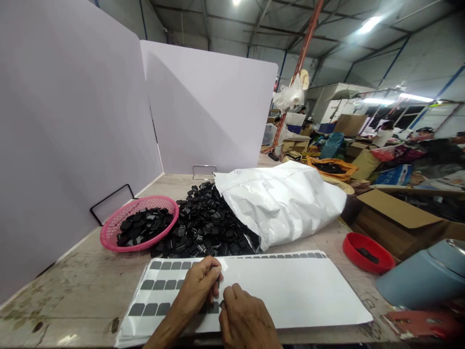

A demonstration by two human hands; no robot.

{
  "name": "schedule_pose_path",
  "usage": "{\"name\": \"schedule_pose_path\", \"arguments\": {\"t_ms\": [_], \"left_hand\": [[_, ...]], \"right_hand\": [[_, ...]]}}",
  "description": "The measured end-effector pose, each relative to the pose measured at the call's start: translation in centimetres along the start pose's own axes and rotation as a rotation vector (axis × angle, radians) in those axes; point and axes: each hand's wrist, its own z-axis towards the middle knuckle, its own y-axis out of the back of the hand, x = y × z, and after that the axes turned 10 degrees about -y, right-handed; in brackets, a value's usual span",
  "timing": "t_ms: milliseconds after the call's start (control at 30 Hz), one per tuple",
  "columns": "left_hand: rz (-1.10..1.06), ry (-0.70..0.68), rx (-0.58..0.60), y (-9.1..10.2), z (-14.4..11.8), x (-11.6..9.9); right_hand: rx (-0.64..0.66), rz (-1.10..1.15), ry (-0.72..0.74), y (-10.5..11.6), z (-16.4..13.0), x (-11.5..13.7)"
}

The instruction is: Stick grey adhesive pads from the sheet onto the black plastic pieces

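Note:
A white sticker sheet (290,295) with rows of dark grey, round-cornered stickers (151,309) lies on top of a stack of sheets. Over its middle, my left hand (199,283) is closed, with thumb and forefinger pressed together; a small dark thing shows at its fingers, too hidden to name. My right hand (247,315) is closed just beside it, fingertips at the end of the lowest sticker row. A dark edge shows at those fingertips, but I cannot make out what they pinch. Behind the sheets is a heap of small black plastic pieces (207,223).
A pink basket (109,237) of black pieces stands at left. A white plastic bag (286,198) lies beside the heap. At right are a red dish (348,247), a blue-grey bottle (417,276) and a cardboard box (395,208). Pale partition panels (207,106) enclose the table's left and back.

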Motion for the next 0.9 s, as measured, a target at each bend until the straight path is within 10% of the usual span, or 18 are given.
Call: {"name": "schedule_pose_path", "arguments": {"t_ms": [467, 900], "left_hand": [[-0.023, -0.036, -0.036, -0.1, -0.1, 0.4], [-0.361, 0.071, -0.162, 1.1, -0.6, -1.3]], "right_hand": [[-0.082, 0.029, 0.037, -0.3, 0.0, 0.5], [-0.027, 0.513, -0.119, -0.3, -0.7, -0.5]]}}
